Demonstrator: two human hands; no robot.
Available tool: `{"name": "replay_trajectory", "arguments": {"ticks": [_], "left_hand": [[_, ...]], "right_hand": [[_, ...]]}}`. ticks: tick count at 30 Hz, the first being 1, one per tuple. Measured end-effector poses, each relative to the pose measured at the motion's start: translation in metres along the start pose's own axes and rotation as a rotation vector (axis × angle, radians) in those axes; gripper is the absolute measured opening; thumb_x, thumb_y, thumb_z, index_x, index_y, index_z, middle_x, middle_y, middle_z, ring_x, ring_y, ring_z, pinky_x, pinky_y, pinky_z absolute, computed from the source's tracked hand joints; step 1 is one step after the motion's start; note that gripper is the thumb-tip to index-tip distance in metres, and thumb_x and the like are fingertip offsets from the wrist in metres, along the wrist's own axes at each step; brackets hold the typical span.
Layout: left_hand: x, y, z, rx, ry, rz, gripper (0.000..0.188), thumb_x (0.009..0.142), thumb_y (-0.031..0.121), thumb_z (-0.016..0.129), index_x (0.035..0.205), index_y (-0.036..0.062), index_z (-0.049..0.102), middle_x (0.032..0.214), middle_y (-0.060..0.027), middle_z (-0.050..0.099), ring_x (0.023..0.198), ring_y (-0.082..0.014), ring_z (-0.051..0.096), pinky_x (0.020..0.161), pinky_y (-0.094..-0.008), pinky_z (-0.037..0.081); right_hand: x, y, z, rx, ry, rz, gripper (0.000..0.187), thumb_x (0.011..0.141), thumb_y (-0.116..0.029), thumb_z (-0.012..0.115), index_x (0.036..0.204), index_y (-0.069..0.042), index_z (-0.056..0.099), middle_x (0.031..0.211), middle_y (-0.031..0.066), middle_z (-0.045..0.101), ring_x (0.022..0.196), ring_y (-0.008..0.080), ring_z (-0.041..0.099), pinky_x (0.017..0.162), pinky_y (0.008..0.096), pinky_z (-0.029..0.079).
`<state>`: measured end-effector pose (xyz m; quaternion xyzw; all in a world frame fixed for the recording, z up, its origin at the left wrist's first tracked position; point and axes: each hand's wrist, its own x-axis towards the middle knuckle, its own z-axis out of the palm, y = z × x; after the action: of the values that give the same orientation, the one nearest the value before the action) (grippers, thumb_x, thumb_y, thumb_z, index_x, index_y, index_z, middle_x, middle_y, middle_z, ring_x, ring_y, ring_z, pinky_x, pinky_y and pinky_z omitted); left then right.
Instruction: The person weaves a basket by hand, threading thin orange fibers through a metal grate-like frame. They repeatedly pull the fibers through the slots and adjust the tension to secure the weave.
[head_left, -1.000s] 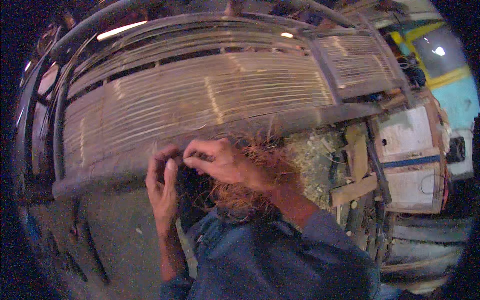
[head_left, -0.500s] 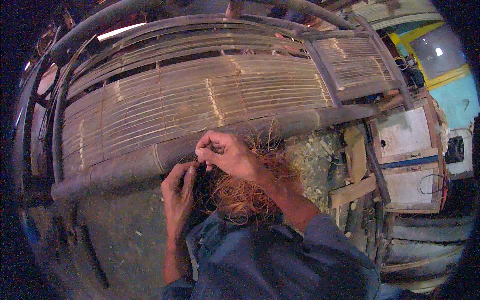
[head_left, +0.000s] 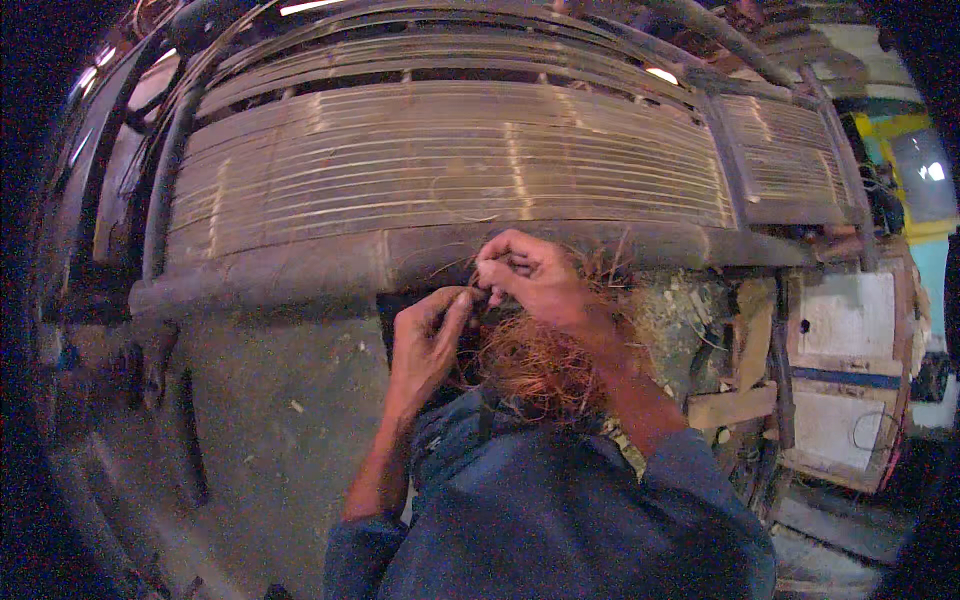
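Pinching hands (head_left: 546, 286), wiry reddish tangle (head_left: 535, 362), round pole (head_left: 285, 270), slatted panel (head_left: 400, 165)

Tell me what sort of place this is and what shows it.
Probably a rough craft workshop, judging by the long slatted panel on its thick pole, the tangled brown fibres and the strewn pale scraps.

At right, a blue strip (head_left: 847, 377) separates 2 white panels (head_left: 852, 312).

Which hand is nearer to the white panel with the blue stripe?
Right. The right hand is left of the white panel; the left hand is farther left, slightly lower in view.
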<state>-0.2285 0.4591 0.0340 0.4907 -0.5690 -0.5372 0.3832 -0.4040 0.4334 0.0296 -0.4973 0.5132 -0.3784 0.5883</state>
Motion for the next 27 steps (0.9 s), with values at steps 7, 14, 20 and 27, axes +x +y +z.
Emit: {"name": "replay_trajectory", "arguments": {"ticks": [7, 14, 20, 27], "left_hand": [[0.003, -0.018, -0.002, -0.079, -0.079, -0.094, 0.026, 0.096, 0.020, 0.051, 0.095, -0.0020, 0.065, 0.071, -0.0043, 0.058, 0.068, -0.0105, 0.051, 0.064, -0.0255, 0.043], [-0.003, -0.019, -0.016, -0.019, 0.000, -0.052, 0.026, 0.095, 0.020, 0.052, 0.091, -0.0021, 0.065, 0.069, -0.0032, 0.058, 0.068, -0.0111, 0.053, 0.064, -0.0261, 0.044], [0.017, -0.019, -0.003, -0.110, -0.012, -0.037, 0.027, 0.095, 0.021, 0.051, 0.091, -0.0020, 0.065, 0.067, -0.0029, 0.058, 0.065, -0.0105, 0.052, 0.061, -0.0254, 0.042], [0.018, -0.003, -0.004, -0.050, -0.016, -0.040, 0.028, 0.096, 0.022, 0.051, 0.091, -0.0018, 0.065, 0.067, -0.0035, 0.058, 0.065, -0.0102, 0.051, 0.060, -0.0254, 0.041]], "right_hand": [[0.000, -0.007, -0.003, -0.118, 0.015, -0.007, 0.023, 0.090, -0.013, 0.060, 0.110, -0.002, 0.056, 0.081, 0.0041, 0.062, 0.072, 0.0096, 0.059, 0.067, 0.0255, 0.050], [-0.014, -0.120, -0.270, 0.063, 1.031, -0.594, 0.026, 0.097, -0.027, 0.044, 0.096, -0.004, 0.056, 0.092, 0.0060, 0.058, 0.083, 0.0177, 0.056, 0.077, 0.0337, 0.049], [0.033, -0.060, -0.317, -0.801, 0.859, -0.620, 0.019, 0.092, -0.024, 0.056, 0.095, -0.007, 0.063, 0.087, 0.0052, 0.059, 0.083, 0.0150, 0.055, 0.071, 0.0336, 0.047], [0.097, 0.036, -0.138, -1.217, 0.677, -0.273, 0.051, 0.086, -0.053, 0.057, 0.090, -0.003, 0.063, 0.076, 0.0119, 0.064, 0.069, 0.0297, 0.060, 0.066, 0.0375, 0.047]]}}
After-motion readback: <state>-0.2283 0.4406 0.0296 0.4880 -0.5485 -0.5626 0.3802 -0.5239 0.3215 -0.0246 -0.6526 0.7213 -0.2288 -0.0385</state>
